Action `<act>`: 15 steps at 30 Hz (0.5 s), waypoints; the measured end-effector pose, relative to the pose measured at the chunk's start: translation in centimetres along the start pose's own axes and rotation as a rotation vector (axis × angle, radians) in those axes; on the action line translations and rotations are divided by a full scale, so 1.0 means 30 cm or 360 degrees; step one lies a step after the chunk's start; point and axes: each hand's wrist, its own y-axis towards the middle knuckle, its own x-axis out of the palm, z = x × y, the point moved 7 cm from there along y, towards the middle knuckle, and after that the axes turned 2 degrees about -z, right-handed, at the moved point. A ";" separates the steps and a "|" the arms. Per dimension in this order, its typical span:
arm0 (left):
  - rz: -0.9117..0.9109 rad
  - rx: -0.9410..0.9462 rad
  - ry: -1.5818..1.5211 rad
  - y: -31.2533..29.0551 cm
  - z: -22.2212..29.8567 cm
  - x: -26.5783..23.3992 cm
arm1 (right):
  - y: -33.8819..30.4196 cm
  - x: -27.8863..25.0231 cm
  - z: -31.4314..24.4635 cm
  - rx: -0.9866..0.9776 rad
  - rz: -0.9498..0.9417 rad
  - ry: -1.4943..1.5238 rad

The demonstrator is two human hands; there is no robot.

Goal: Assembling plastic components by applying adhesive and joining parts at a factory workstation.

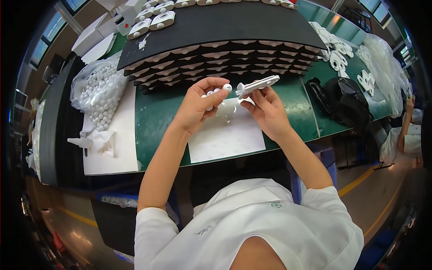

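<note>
Between the thumb and forefinger of my left hand (196, 104) is a small white ball (227, 88), with several more white balls (210, 93) held in the curled fingers below it. My right hand (270, 112) grips a flat white plastic part (258, 85), tilted up to the right. The part's round end points toward the ball, with a narrow gap between them. Below both hands a white paper sheet (227, 137) lies on the green table (157, 128).
Stacked black boards (225, 27) with white parts between them stand ahead. To the left are a clear bag of white balls (101, 90) and a small white squeeze bottle (80, 142). At right lie a black plastic bag (346, 99), loose white parts (337, 63) and clear plastic bags (382, 67); another person sits beyond.
</note>
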 end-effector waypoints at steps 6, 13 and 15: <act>-0.0024 -0.0153 0.0084 -0.005 -0.021 0.014 | 0.000 -0.002 0.008 0.0054 -0.0010 0.0056; -0.0108 -0.0251 0.0068 -0.006 -0.033 0.023 | -0.002 -0.007 0.009 0.0031 -0.0039 -0.0004; -0.0110 -0.0260 0.0050 -0.006 -0.039 0.021 | -0.003 -0.007 0.009 0.0022 -0.0033 -0.0040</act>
